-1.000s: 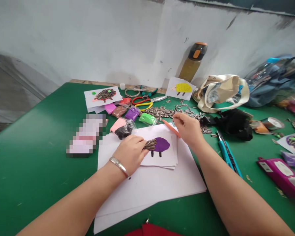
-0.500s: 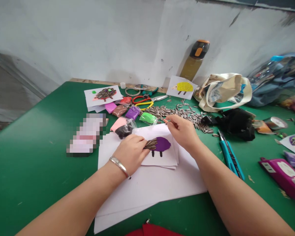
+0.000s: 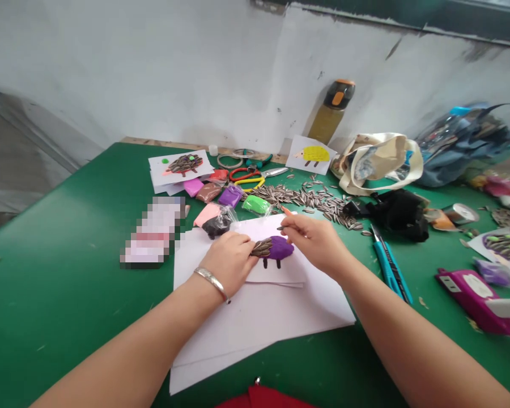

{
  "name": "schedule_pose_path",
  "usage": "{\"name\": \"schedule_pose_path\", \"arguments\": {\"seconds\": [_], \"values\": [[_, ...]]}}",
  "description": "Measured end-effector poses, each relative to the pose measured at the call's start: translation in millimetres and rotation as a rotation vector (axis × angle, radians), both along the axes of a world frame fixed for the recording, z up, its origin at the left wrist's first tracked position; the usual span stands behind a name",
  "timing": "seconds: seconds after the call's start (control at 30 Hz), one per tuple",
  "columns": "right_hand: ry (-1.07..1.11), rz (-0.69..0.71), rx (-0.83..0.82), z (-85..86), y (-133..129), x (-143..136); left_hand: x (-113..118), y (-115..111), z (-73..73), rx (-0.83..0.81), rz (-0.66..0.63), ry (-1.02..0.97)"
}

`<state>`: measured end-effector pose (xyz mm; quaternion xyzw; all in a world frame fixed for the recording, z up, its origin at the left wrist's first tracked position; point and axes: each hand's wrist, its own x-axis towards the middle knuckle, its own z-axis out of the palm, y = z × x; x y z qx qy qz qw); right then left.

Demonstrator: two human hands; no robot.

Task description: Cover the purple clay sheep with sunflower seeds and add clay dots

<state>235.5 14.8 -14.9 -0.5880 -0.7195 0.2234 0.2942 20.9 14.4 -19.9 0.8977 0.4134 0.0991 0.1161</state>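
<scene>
A white card [image 3: 276, 276] bears a purple clay hedgehog body [image 3: 283, 248] with two black legs. Striped sunflower seeds [image 3: 262, 248] overlap on the body's left part. My left hand [image 3: 227, 260], with a silver bangle at the wrist, lies on the card's left side, fingers and thumb apart beside the seeds; it covers the figure's left end. Above the body's right end, my right hand [image 3: 308, 235] pinches a small dark sunflower seed [image 3: 281, 228]. An orange tip shows at its upper finger; I cannot make out what it is. Larger white sheets [image 3: 259, 323] lie underneath.
Loose seeds [image 3: 318, 198] spread behind the card, near bagged clay [image 3: 256, 205] and scissors [image 3: 274, 172]. A phone [image 3: 153, 232] lies left. Rightward are a utility knife [image 3: 391, 266], a magenta device [image 3: 478, 300] and a cloth bag [image 3: 378, 164]. A bottle [image 3: 331, 113] leans on the wall.
My right hand has come down and toward me, from the card's far edge to above the purple body. My left hand stays on the card. The view has shifted slightly.
</scene>
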Motion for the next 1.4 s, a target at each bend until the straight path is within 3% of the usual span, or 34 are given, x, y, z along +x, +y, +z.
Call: {"name": "schedule_pose_path", "arguments": {"seconds": [0.17, 0.4, 0.73, 0.93, 1.4], "values": [[0.031, -0.044, 0.027, -4.6, -17, 1, 0, -1, 0.1, -0.008, 0.005, 0.007], [0.033, 0.029, 0.047, -16.8, -13, 1, 0, -2, -1.3, -0.054, 0.030, 0.002], [0.022, 0.091, 0.066, -11.8, -16, -5, 0, -1, 0.5, -0.057, 0.011, -0.001], [-0.011, 0.166, 0.145, -17.3, -15, -8, 0, 0, 0.4, -0.056, 0.007, 0.010], [-0.063, 0.179, 0.175, -18.1, -14, -6, 1, 0, -1.4, -0.033, 0.011, -0.020]]}}
